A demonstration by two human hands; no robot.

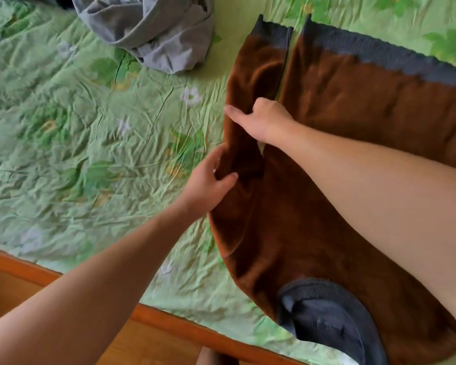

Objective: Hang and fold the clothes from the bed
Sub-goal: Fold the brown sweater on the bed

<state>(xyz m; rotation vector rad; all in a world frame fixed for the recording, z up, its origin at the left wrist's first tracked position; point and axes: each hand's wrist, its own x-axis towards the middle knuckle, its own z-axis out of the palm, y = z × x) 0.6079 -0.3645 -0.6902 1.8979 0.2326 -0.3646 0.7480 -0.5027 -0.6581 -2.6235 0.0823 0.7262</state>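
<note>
Bare forearms enter from the lower and right edges of the head view, over an orange-brown wooden bed frame (24,267) that runs diagonally across the bottom left corner. Above it lies a bed sheet (90,140), green with a leaf and white flower print, heavily creased.

Item under handling: a brown fleece sweater (327,193), spread flat on the right half of the sheet. Its grey ribbed collar (327,312) lies nearest the frame, and its grey ribbed hem band (379,56) is at the far side. One sleeve (256,69) is laid along the left edge of the body panel, with its grey cuff (273,32) just beside the end of the hem band, a narrow gap of sheet between them.

Left hand (208,180): clamped on the lower part of the sleeve at its outer edge, thumb on top of the fabric and fingers wrapped behind the fold.

Right hand (263,119): set on the same sleeve further up. The fingers are curled into the fleece and the thumb is stretched out across the sleeve toward its outer edge. The two hands are close together but not touching.

Other item noted: a crumpled grey garment (153,30) at the top of the sheet, left of the sweater and apart from it.
</note>
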